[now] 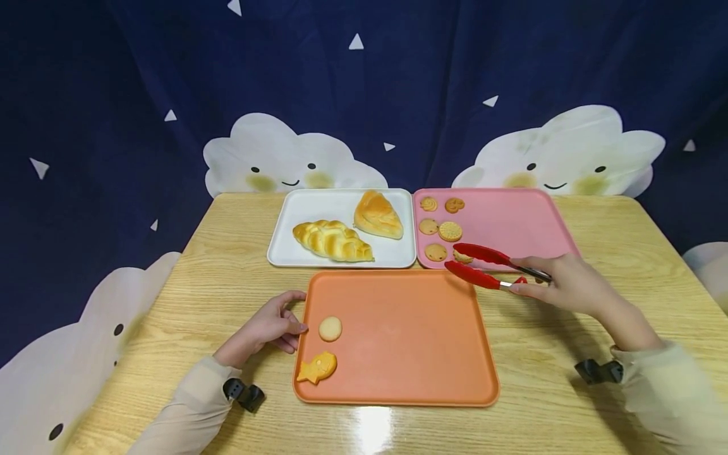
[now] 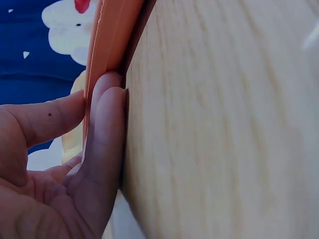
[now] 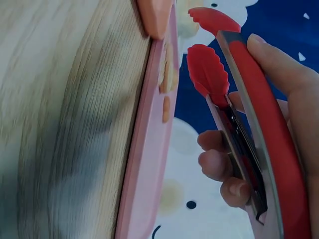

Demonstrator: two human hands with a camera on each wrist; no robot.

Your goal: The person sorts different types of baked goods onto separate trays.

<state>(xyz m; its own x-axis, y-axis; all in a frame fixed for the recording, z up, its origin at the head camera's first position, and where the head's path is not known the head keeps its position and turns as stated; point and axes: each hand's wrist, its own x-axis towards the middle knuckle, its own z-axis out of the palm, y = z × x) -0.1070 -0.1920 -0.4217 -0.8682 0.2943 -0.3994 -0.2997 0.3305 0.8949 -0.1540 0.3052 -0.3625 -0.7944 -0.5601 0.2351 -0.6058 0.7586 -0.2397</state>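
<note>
My right hand (image 1: 574, 284) grips a pair of red-tipped tongs (image 3: 274, 144), fingers on one arm and thumb on the other. The tongs' tips stand apart with nothing between them, over the front-left corner of the pink tray (image 1: 512, 221). Below them a cookie (image 1: 462, 257) is partly covered by the upper tip. My left hand (image 1: 279, 325) pinches the left rim of the orange tray (image 1: 398, 341), thumb on the rim and fingers against its outer side. In that tray lie a round pale cookie (image 1: 330, 328) and a fish-shaped cookie (image 1: 317, 368), both near the left edge.
Several cookies (image 1: 450, 231) lie in the left part of the pink tray. Beside it, a white tray (image 1: 281, 243) bears a braided bread (image 1: 332, 241) and a wedge-shaped bread (image 1: 378, 216). All trays stand on a wooden table (image 1: 227, 253) before a dark blue curtain (image 1: 313, 82).
</note>
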